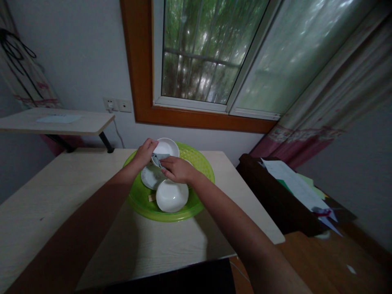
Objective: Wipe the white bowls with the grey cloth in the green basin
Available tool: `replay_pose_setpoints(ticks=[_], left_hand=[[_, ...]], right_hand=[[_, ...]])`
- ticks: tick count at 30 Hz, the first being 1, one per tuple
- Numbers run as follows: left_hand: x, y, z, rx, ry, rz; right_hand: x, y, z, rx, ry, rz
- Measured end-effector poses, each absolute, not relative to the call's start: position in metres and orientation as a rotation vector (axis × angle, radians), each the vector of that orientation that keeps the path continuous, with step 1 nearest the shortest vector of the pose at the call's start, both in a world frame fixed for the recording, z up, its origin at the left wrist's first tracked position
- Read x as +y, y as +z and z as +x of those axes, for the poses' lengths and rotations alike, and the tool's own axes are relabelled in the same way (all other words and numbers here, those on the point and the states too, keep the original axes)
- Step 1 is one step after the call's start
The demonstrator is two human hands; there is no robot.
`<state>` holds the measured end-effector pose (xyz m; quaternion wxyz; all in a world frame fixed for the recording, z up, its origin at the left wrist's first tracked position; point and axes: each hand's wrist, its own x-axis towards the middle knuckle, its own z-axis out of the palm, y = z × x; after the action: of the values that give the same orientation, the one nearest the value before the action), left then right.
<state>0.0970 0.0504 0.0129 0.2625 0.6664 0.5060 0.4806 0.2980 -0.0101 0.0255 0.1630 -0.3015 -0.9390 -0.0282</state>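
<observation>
My left hand (146, 153) is closed on the left rim of a white bowl (168, 146), tilted over the far side of a green plastic basin (134, 210). In my right hand (178, 169) is a grey cloth (159, 158), pressed against the bowl near its rim; those fingers are closed on it. Another white bowl (172, 197) sits in the basin nearer to me. A white plate or dish (150, 176) lies to its upper left, partly covered by my hands. Beside the near bowl is a small tan piece (152, 198) whose kind I cannot make out.
The basin stands on a pale wooden table (76, 175). A raised shelf (58, 120) on black legs is at the back left. Behind are a wall socket (117, 105) and a window (208, 53). To the right, papers (297, 183) lie on a dark brown piece of furniture (275, 196).
</observation>
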Motion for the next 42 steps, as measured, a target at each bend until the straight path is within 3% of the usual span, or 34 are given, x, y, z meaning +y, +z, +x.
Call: replay_pose_setpoints(ticks=[10,26,42], left_hand=[[0.053,0.009,0.099,1.296,1.24,1.835],[0.047,0.02,0.099,1.372,1.251,1.875],[0.049,0.016,0.099,1.369,1.275,1.847]], right_hand=[[-0.004,0.012,0.296,-2.612,-0.196,-0.896],[-0.015,0.034,0.284,-2.581,-0.435,-1.346],[0.001,0.016,0.295,-2.652,-0.327,-0.86]])
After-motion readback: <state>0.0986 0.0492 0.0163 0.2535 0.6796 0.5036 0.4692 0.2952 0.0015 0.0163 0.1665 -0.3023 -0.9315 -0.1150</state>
